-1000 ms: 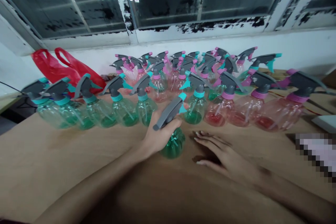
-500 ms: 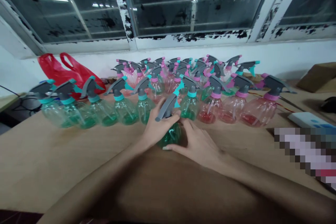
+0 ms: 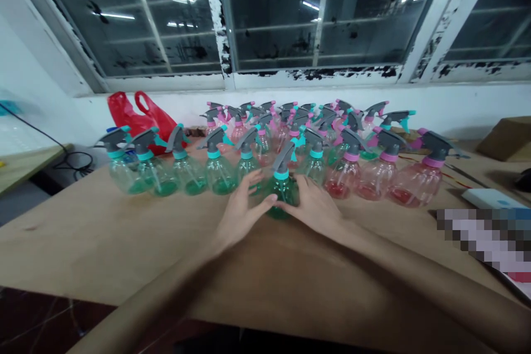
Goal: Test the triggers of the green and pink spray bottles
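A green spray bottle with a grey trigger and teal collar stands upright on the brown table, in a gap of the front row of bottles. My left hand cups its left side and my right hand cups its right side. Both hands have fingers curved round the bottle's belly, and the thumbs nearly meet in front of it. To the left stand several green bottles; to the right stand pink bottles.
More green and pink spray bottles crowd the rows behind, up to the white wall under the window. A red plastic bag lies at the back left. A cardboard box and a pale flat box sit at the right. A black cable lies at the left.
The bottle has gone from tilted in my left hand to upright and farther back, in line with the front row. My right hand has come off the table onto its right side.
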`<action>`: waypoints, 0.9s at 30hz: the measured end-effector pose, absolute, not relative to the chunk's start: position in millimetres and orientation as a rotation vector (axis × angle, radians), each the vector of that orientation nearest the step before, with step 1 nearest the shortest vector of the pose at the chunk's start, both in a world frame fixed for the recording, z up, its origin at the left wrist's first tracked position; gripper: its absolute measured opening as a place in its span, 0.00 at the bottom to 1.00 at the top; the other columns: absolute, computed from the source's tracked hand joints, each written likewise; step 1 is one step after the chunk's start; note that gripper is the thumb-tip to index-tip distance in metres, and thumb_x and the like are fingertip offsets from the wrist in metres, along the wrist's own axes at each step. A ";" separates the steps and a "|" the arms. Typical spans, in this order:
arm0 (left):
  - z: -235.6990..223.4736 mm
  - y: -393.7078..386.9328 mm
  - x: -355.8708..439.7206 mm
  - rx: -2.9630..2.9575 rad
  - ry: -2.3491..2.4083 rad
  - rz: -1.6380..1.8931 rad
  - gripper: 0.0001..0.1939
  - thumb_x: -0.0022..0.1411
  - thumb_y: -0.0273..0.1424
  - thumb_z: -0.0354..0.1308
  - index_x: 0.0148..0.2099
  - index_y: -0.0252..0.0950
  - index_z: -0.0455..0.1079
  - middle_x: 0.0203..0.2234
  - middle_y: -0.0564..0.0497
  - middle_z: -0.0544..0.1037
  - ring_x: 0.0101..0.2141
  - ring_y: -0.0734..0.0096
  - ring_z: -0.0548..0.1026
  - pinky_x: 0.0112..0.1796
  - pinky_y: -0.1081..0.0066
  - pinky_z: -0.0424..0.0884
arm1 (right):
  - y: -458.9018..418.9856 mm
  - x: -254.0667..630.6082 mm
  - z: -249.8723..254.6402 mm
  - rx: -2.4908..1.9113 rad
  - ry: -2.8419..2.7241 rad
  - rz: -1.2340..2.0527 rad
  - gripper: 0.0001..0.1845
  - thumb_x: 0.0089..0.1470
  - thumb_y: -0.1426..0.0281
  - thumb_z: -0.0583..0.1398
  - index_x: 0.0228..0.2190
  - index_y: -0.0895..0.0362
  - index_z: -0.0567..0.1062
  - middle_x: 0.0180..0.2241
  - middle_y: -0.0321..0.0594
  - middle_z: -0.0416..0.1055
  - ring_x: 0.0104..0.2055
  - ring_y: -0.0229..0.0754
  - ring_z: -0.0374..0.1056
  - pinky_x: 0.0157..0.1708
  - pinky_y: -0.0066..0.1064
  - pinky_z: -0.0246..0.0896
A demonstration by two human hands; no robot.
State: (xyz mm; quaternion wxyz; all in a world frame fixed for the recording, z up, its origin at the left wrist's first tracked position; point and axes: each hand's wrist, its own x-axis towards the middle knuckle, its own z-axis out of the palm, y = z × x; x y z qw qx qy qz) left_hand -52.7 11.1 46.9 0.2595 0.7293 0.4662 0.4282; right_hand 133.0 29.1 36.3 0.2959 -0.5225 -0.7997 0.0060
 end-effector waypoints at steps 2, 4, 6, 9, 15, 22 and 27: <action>37.9 -1.3 -63.2 1.967 1.332 1.113 0.25 0.63 0.38 0.55 0.59 0.40 0.55 0.56 0.43 0.67 0.57 0.58 0.64 0.56 0.54 0.60 | 37.7 132.3 37.7 -1.424 -2.127 -0.008 0.34 0.51 0.48 0.56 0.47 0.62 0.65 0.42 0.57 0.73 0.45 0.61 0.70 0.40 0.49 0.66; 31.0 -12.2 -70.4 1.956 1.372 1.049 0.21 0.63 0.37 0.54 0.57 0.40 0.58 0.54 0.43 0.69 0.55 0.56 0.67 0.53 0.52 0.64 | 45.8 131.5 39.6 -1.461 -2.131 -0.034 0.35 0.50 0.47 0.57 0.48 0.63 0.65 0.40 0.57 0.73 0.45 0.62 0.70 0.39 0.50 0.66; 27.2 -20.2 -74.8 1.954 1.392 0.984 0.18 0.64 0.35 0.54 0.55 0.40 0.60 0.53 0.44 0.70 0.52 0.56 0.70 0.51 0.53 0.66 | 52.9 130.6 42.4 -1.493 -2.144 -0.059 0.36 0.49 0.47 0.57 0.48 0.65 0.65 0.37 0.58 0.74 0.44 0.64 0.70 0.36 0.50 0.67; 26.2 -26.1 -77.7 1.966 1.408 0.913 0.15 0.63 0.33 0.53 0.52 0.40 0.63 0.52 0.46 0.72 0.52 0.57 0.71 0.52 0.54 0.66 | 61.1 129.0 46.8 -1.519 -2.168 -0.103 0.36 0.49 0.50 0.59 0.49 0.66 0.66 0.37 0.59 0.74 0.45 0.64 0.69 0.35 0.49 0.67; 27.8 -24.9 -75.6 1.991 1.423 0.848 0.12 0.63 0.32 0.53 0.49 0.41 0.67 0.47 0.48 0.75 0.49 0.57 0.73 0.51 0.55 0.67 | 73.9 125.8 50.7 -1.513 -2.199 -0.193 0.33 0.49 0.52 0.60 0.49 0.63 0.67 0.50 0.60 0.69 0.53 0.64 0.64 0.41 0.50 0.67; 27.9 -16.2 -68.5 2.004 1.429 0.813 0.11 0.62 0.30 0.53 0.48 0.42 0.68 0.47 0.49 0.76 0.47 0.58 0.74 0.49 0.57 0.68 | 82.6 119.5 52.7 -1.539 -2.187 -0.207 0.35 0.48 0.52 0.61 0.50 0.64 0.66 0.49 0.62 0.69 0.52 0.65 0.66 0.39 0.51 0.67; 25.7 -5.5 -63.3 2.017 1.423 0.783 0.10 0.62 0.30 0.53 0.46 0.41 0.68 0.45 0.48 0.76 0.45 0.59 0.74 0.46 0.59 0.70 | 73.0 127.5 61.6 -1.521 -2.172 -0.176 0.38 0.48 0.49 0.60 0.50 0.65 0.67 0.47 0.60 0.72 0.46 0.64 0.70 0.36 0.48 0.69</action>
